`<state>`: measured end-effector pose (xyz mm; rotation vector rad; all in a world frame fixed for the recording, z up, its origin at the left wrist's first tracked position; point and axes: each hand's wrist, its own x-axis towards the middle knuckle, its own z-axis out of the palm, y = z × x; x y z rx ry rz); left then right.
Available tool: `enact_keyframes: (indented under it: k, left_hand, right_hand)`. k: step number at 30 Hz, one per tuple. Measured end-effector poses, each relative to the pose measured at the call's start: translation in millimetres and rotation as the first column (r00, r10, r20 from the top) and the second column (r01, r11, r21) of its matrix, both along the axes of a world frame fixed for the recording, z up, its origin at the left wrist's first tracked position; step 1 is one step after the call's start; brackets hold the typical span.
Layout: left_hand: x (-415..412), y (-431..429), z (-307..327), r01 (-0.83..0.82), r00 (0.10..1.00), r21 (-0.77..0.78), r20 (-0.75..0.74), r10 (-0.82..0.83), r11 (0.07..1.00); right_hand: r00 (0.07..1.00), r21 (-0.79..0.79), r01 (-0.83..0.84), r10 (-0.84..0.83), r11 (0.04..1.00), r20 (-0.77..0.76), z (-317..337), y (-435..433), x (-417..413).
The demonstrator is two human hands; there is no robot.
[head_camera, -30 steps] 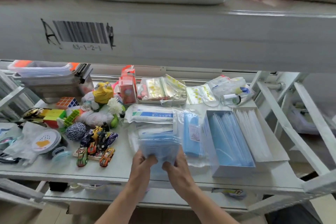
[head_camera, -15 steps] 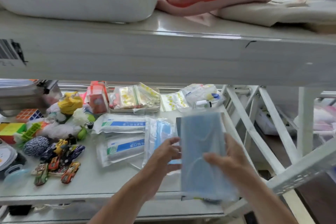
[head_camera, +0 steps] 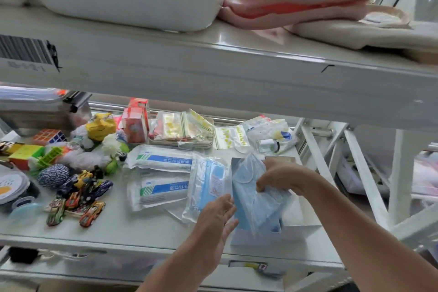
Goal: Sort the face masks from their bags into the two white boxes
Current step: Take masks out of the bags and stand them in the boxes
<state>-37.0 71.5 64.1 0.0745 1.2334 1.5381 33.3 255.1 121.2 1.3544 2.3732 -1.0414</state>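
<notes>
Right hand (head_camera: pixel 282 176) first: its fingers (head_camera: pixel 262 186) are curled over and pinching the upper right side of the bag of blue masks (head_camera: pixel 251 206), and the film crumples where they bite. The left hand (head_camera: pixel 213 220) waits at the bag's left edge with relaxed, nearly straight fingers, palm turned toward it, gripping nothing; whether it actually touches I cannot tell. The bag hangs tilted over the near end of the white box (head_camera: pixel 258 238), its lower corner dipping inside. It looks light and floppy: thin, glossy, probably slippery plastic over a soft stack of pleated fabric with ear loops showing through, nothing stiff to brace against. My read is that the film wants a firm pinch near the mouth while the other hand takes the stack by its long edge, so the masks slide out together rather than fanning apart. The box is smooth white card, thin-walled and likely easy to nudge; the other box I cannot make out behind the right arm. Just left lies a second bag (head_camera: pixel 208 187) of blue masks, then two sealed packs (head_camera: pixel 163 160) with blue labels, flat on the pale glossy shelf (head_camera: pixel 132 225), and far left small toy cars (head_camera: pixel 80 197).
</notes>
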Motion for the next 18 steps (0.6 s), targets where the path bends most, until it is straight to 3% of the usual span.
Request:
enact_keyframes:
  k: [4,7,11,15,18]
  left_hand:
    - [4,2,8,0.082,0.996,0.005,-0.019,-0.082,0.997]
    - [4,7,7,0.081,0.997,-0.042,-0.012,-0.082,0.996]
    - [8,26,20,0.097,0.984,-0.178,-0.134,-0.121,0.979]
    - [11,57,37,0.122,0.975,-0.248,-0.152,-0.162,0.961]
    - [16,67,41,0.059,0.992,-0.27,-0.088,-0.085,0.961]
  right_hand:
    - [0.992,0.1,-0.023,0.01,0.995,0.123,4,-6,-16]
    - [0.996,0.152,-0.001,-0.012,0.988,0.085,-1,-20,-32]
    - [0.995,0.249,-0.081,0.064,0.965,0.076,-25,-33,-45]
    - [0.996,0.265,0.056,-0.071,0.963,0.045,-32,-28,-34]
    - [0.994,0.313,0.102,-0.11,0.944,0.006,-36,-28,-24]
